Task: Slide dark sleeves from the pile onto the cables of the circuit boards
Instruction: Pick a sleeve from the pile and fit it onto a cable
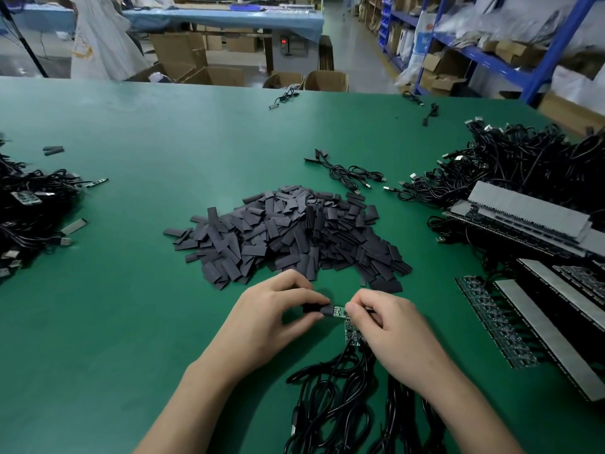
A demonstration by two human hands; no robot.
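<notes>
Both hands hover palm-down over the near side of the desk (pixel 131 290). The left hand (pixel 271 312) has its grip pinching a dark sleeve (pixel 315 309). The right hand (pixel 389 322) pinches a small circuit board (pixel 339 312) touching it. The sleeve pile (pixel 288 234) lies just beyond.

Single head-worn wide-angle view, pitched forward and down over green table (pixel 114 322). Left hand (pixel 271 319), right hand (pixel 389 326) close under lens, 6 o'clock. Sleeve pile (pixel 288 234) just beyond, 12 o'clock. Shelving (pixel 491 59) far, 2 o'clock.
</notes>
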